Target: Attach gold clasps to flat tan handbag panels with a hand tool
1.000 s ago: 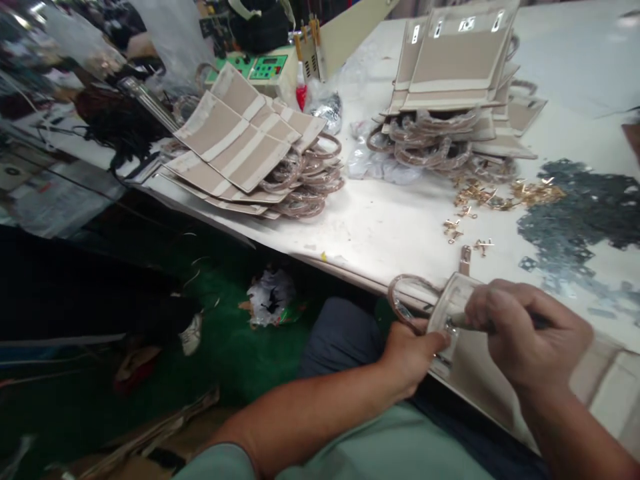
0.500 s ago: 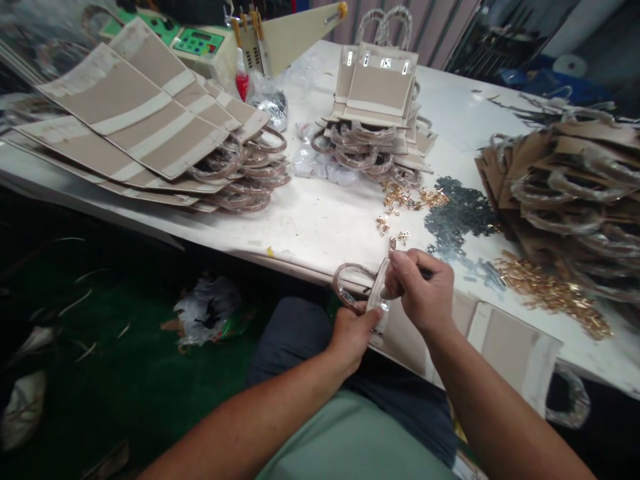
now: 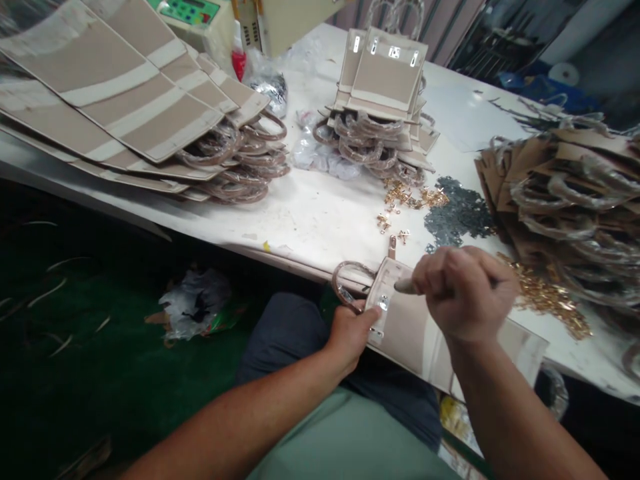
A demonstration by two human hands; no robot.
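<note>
A workshop with a dark green floor (image 3: 125, 400) and a long white bench (image 3: 310, 220) running across the view. At the bench's far edge, toward the left, stands a cream machine (image 3: 217, 43) with a green control panel, a red bottle (image 3: 239, 63) beside it. A heap of beige bag pieces (image 3: 125, 100) covers the bench's left end, and a second beige stack (image 3: 387, 83) stands near the middle of the far edge. Brown bag pieces (image 3: 560, 193) with plastic-wrapped handles pile up at the right end.

At the near edge, partly overhanging it, lies one beige bag panel (image 3: 407, 330), its looped handle (image 3: 339, 283) sticking out to the left. The left hand (image 3: 351, 335) pinches the panel's pale top band, thumb on top beside a shiny metal plate (image 3: 383, 302). The right hand (image 3: 465, 293) is clenched over the panel around a tool (image 3: 406, 287), mostly hidden, with only a greyish tip showing; whether it touches the panel cannot be told.

Farther in from the near edge lie small gold fasteners (image 3: 400, 195) and a spread of dark metal plates (image 3: 457, 213); more gold pieces (image 3: 555, 303) are heaped just beside the brown pile.
</note>
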